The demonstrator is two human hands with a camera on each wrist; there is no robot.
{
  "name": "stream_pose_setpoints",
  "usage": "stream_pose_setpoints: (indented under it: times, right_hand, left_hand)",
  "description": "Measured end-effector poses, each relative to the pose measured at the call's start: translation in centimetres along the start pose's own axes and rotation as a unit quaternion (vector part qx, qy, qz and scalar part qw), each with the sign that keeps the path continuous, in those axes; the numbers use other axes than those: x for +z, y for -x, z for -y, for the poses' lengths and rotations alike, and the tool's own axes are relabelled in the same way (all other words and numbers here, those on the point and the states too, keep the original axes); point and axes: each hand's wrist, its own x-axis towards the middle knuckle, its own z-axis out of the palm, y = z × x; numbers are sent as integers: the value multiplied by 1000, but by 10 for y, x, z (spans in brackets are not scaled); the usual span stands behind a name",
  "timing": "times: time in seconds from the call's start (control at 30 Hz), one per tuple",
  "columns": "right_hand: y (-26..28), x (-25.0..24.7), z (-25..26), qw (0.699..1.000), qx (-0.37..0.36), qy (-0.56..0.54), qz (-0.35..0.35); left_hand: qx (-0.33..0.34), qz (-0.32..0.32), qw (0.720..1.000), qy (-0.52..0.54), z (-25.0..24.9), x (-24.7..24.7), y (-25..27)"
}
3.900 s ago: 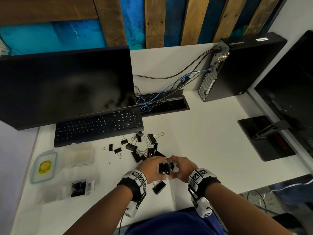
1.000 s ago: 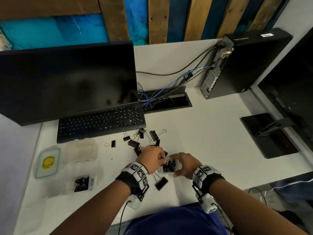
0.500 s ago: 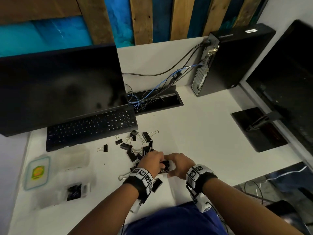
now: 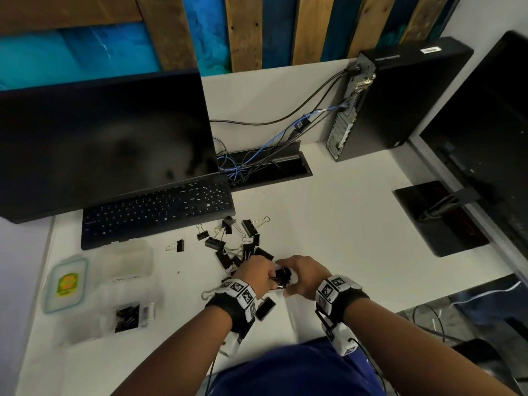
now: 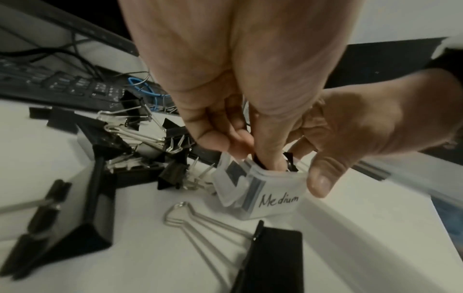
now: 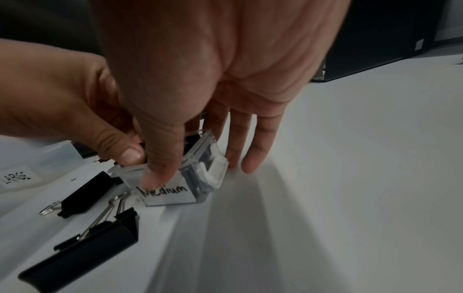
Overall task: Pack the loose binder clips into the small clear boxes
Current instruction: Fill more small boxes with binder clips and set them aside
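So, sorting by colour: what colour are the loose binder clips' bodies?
Black, with silver wire handles; clearest on the big binder clip in the left wrist view.

Binder clips (image 4: 228, 241): black bodies w/ silver wire handles, scattered on a white desk (image 4: 328, 230). Small clear box (image 5: 270, 200): see-through plastic, white label w/ black handwriting "Medium". Second white label (image 6: 18, 176) reads "LARGE" in black caps (box under it frosted, hard to make out). Lid (image 4: 66, 284) at left: clear w/ pale green rim, yellow-green sticker in the middle. Keyboard (image 4: 157, 210) black w/ white key legends; monitor (image 4: 105, 141) black, screen dark. PC tower (image 4: 400, 95) black, silver-grey rear panel. Cables (image 4: 274, 138): black plus one light blue. Wall panel (image 4: 257, 30): brown wood slats alternating w/ blue-teal marbled strips. Wrist bands (image 4: 243, 295): black strap, white blocks w/ black square-marker pattern. Shirt (image 4: 294, 372) blue.
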Motion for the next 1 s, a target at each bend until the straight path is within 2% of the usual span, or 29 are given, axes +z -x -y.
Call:
stream_pose_setpoints:
  times: [0.23,0.37,0.6,0.77,1.0]
  right_hand:
    - [0,0,0,1000,-3,0,3]
    - [1,-1,0,1000,-7,1,0]
    - [0,-1,1,1000,-9,0,2]
    - [1,-1,2,1000,-9,-8,3]
    - [0,1,0,1000,-3,-1,2]
  left_hand:
    - [-39,3,999,-7,-2,-13,-5]
    - [-40,3,999,4,3,-9,-3]
    - [0,-34,999,-6,4,-2,1]
    - [-40,-87,994,52,4,-3,2]
    - [7,-70,995,-64,-2,4,6]
